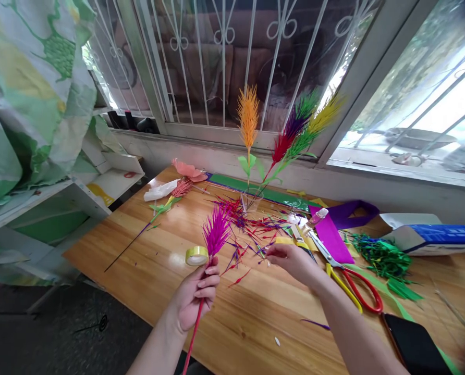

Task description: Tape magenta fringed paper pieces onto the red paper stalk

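Left hand (195,297): grip clamped round the red stem of a magenta paper plume flower (216,232), held upright over the wooden table (256,323), beside a tape roll (196,255). Right hand (293,260): fingertips pinched together among loose paper slivers (252,229); whether anything is held, cannot tell. Red-handled scissors (353,286) just right of it.

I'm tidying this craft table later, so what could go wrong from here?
The right hand reaches among loose paper slivers; a sweep could scatter them off the table. The scissors lie close beside that wrist and might get knocked. The left hand grips the magenta flower by its thin stem, which could bend, and its tip sits near the tape roll.
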`<state>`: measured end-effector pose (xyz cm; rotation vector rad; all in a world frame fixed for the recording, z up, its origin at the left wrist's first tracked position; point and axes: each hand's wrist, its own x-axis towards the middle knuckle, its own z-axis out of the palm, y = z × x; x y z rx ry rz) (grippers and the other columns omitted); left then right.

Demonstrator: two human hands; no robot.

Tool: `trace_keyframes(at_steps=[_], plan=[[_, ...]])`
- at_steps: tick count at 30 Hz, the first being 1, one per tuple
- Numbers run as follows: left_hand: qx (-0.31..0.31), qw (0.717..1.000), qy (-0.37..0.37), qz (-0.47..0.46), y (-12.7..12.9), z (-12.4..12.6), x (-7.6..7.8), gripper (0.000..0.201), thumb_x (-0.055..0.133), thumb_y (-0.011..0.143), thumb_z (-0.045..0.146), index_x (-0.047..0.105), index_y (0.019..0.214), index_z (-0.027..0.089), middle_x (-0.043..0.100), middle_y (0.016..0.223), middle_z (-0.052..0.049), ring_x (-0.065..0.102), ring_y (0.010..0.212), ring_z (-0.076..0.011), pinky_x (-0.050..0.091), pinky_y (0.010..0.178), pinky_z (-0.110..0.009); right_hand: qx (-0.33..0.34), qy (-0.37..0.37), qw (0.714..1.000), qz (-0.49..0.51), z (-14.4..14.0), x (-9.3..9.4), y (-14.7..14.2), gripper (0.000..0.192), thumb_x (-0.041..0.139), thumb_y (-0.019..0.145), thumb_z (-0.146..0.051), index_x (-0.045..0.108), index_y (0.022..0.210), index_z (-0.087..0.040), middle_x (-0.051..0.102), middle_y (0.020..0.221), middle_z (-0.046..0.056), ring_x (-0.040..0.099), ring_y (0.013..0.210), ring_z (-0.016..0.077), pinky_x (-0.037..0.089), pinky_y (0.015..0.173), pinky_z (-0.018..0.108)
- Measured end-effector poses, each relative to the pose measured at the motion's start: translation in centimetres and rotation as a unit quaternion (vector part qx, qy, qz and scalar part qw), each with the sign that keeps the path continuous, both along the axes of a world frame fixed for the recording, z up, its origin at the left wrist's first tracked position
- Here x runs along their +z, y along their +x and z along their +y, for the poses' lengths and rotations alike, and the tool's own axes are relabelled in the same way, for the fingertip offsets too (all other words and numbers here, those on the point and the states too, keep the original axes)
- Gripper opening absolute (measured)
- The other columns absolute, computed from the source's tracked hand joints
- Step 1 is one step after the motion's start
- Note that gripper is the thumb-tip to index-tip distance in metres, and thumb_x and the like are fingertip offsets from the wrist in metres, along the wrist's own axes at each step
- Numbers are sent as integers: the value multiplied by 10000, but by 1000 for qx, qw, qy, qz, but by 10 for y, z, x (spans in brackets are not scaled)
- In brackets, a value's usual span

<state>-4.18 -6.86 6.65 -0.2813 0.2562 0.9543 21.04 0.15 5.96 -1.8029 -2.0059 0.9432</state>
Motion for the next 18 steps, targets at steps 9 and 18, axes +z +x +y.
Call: trace_keyframes(at_steps=[9,18], plan=[[-7,1000,-11,-20,8,-6,0,260,260,905,196,460,986,53,389,689,7,352,462,-26,296,313,-74,188,36,979,73,-3,81,-38,136,521,767,-287,626,780,-200,623,704,-19,519,622,105,353,552,201],[-4,999,-1,-51,12,-9,4,282,266,906,219,456,993,29,385,691,4,345,479,-26,292,312,-57,415,125,901,-16,25,115,-90,61,601,737,-221,654,733,-191,606,718,-21,521,658,95,334,570,188]])
